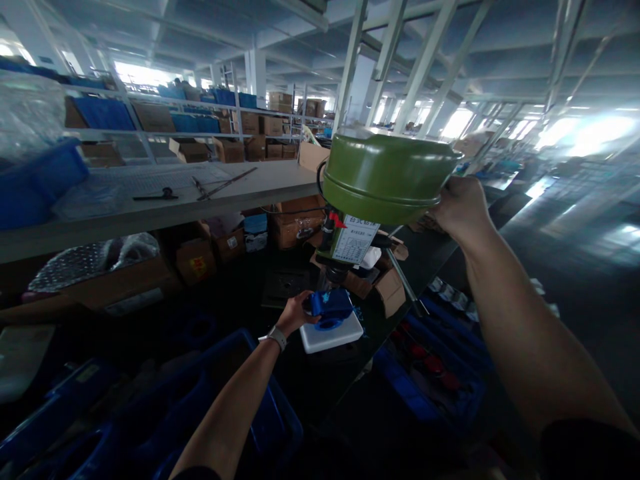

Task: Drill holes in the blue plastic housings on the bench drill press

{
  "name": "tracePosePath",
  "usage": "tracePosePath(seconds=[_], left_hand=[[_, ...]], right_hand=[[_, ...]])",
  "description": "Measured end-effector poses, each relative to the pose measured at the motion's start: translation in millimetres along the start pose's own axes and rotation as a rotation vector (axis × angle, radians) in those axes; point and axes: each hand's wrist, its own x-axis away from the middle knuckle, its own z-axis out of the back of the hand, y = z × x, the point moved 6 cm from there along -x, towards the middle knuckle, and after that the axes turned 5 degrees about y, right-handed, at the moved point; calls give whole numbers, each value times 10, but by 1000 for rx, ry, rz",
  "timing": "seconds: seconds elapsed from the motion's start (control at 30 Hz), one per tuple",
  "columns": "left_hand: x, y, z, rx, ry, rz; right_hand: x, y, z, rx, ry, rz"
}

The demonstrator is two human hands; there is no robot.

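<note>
The left hand clasps a blue part, likely stiff and hefty, best held by its side; the right hand meets the drill, fingers hidden.

Beyond the left hand and to its left, a blue bin is set on a shelf, with bubble wrap stowed below.

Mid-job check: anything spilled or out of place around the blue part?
Yes: small blue bits, apparently shavings, are scattered along the right side of the white block under the blue part, with more on top of the part. They look like loose debris. Nothing else clearly stands out.
</note>
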Motion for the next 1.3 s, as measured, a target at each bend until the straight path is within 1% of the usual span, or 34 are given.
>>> tracePosePath(seconds=[0.1, 0.37, 0.43, 0.73, 0.87, 1.03, 1.3], left_hand=[[7, 10, 4, -6, 5, -3], [8, 12, 3, -14, 2, -7], [9, 14, 6, -18, 2, -9], [22, 2, -7, -2, -9, 19], [5, -5, -6, -15, 2, 7], [-13, -11, -7, -32, 6, -16], [-2, -8, -15, -16, -8, -27]], right_hand=[[57, -17, 50, 9, 49, -12], [195, -104, 156, 3, 159, 136], [226, -136, 179, 6, 181, 153], [273, -220, 219, 38, 199, 170], [291, -229, 229, 34, 213, 169], [351, -266, 266, 4, 268, 186], [401, -287, 283, -5, 262, 173]])
